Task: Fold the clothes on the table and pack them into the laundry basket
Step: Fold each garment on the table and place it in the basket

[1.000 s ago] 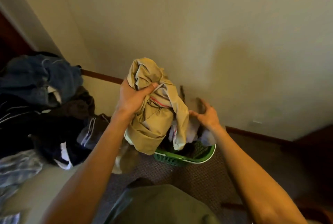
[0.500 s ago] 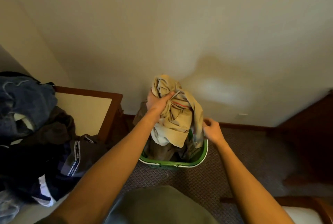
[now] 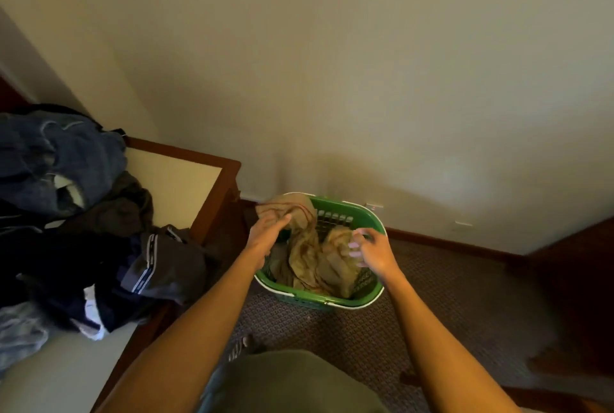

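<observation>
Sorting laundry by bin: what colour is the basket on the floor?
Green with a pale rim, the laundry basket shows in the head view.
</observation>
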Demonstrator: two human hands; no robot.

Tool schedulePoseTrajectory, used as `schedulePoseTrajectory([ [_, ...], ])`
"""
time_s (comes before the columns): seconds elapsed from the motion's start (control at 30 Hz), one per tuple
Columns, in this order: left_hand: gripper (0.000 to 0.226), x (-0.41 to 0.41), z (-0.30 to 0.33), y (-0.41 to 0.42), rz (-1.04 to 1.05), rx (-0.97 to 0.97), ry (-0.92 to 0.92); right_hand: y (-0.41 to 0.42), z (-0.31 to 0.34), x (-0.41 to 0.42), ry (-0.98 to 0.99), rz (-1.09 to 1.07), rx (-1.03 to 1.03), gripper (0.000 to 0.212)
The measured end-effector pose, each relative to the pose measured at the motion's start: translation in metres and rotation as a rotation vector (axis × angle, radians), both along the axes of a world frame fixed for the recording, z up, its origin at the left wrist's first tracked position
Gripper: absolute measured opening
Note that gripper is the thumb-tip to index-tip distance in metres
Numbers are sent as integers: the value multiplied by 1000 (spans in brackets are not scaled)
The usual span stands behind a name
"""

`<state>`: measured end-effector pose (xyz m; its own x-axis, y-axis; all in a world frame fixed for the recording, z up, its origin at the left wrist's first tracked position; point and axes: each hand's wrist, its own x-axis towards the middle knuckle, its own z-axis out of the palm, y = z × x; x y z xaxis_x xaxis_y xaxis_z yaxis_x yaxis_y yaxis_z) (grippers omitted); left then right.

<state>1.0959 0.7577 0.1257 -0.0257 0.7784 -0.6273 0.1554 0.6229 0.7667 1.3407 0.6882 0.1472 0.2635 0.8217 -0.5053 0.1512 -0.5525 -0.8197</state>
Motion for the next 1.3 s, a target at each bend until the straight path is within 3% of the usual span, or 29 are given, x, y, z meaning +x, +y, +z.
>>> schedulePoseTrajectory([
  [0.17,47,-39,6,-40,109,-12,-27,10,-11,-42,38,128,-32,24],
  [0.43,50,-119,39,-95,330,99,26,10,-4,-153,58,465,-55,20],
  [0.63,28,-203,43,-130,575,314,133,10,2,-242,25,642,21,34],
  [0.73,28,-255,43,-142,602,321,218,16,5,-287,-53,713,114,53],
  [0.83,35,-313,36,-150,552,293,355,13,11,-339,-27,775,169,87],
  [0.9,47,-349,26,-155,455,237,530,3,12,-376,-42,831,164,98],
  [1.0,73,-394,11,-166,217,81,765,-19,4,-431,-139,921,173,95],
  [1.13,80,-431,-15,-211,-123,-42,879,-50,-14,-489,-414,1127,234,85],
  [1.3,71,-457,-30,-256,-172,-21,987,-75,-27,-528,-461,1191,259,70],
])
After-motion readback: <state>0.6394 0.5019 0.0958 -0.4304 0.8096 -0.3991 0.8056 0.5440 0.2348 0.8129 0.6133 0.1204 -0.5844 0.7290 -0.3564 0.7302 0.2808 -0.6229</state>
